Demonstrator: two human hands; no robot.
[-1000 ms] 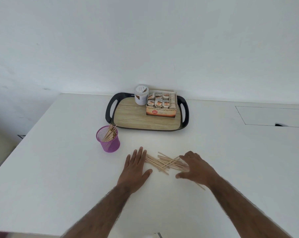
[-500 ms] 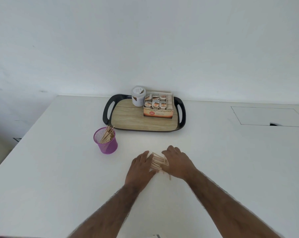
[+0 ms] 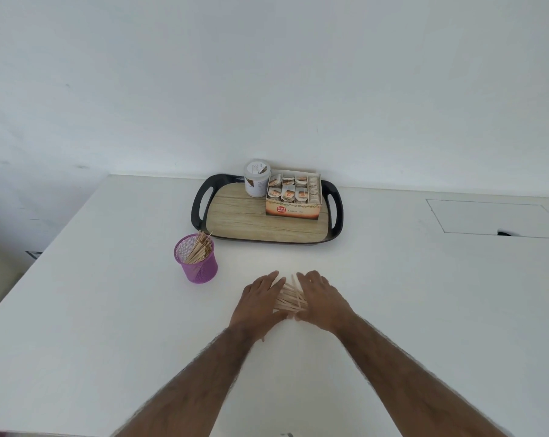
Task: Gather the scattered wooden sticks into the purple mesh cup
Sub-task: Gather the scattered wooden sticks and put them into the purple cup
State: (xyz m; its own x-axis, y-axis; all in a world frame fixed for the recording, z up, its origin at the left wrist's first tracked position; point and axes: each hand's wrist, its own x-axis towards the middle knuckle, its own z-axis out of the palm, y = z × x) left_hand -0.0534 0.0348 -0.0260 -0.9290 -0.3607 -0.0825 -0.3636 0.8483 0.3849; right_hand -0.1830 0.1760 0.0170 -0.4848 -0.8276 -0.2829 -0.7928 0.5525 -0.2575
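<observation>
Both hands have closed in, left hand [image 3: 258, 302] and right hand [image 3: 322, 299] flat, fingers extended, pressing the wooden sticks [image 3: 290, 298] together.

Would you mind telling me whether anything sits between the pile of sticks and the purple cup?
Nothing visible does. The sticks, pressed between the left hand and right hand, face bare table toward the cup; the tray lies farther back.

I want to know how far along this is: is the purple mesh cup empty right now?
No, the purple mesh cup already holds a bunch of wooden sticks leaning against its far rim.
</observation>
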